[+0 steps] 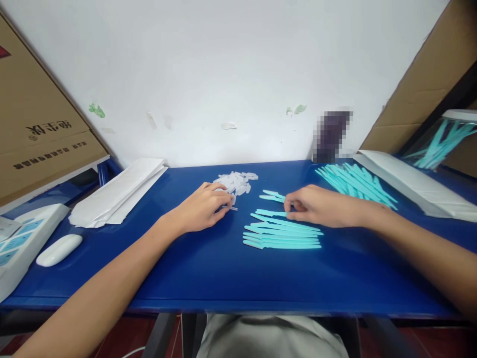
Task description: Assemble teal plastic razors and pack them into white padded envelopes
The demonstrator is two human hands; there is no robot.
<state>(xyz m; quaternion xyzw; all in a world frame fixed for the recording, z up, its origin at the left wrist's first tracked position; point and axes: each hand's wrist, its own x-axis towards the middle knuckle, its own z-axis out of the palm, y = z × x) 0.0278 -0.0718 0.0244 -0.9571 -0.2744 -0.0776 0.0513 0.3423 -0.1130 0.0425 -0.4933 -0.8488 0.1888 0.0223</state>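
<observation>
Slim turquoise eyebrow razors point(286, 231) lie in a loose stack of rows at the middle of the blue table. My right hand point(311, 205) is above the far end of these rows, fingers curled. Its thumb and forefinger close on the handle of one eyebrow razor point(271, 213); two more razors point(271, 197) lie partly behind the fingers. To the left, my left hand point(206, 206) rests with bent fingers at the near edge of a pile of small translucent white caps point(238, 181). A cap touches its fingertips, but what the fingers grip is unclear.
Many more razors point(354, 184) form a heap at the back right, beside a white packet point(417, 184) and a clear tub point(443, 139). White flat bags point(115, 194), a white oval object point(59, 250) and a white device point(33, 243) are on the left. A wall point(238, 89) stands behind.
</observation>
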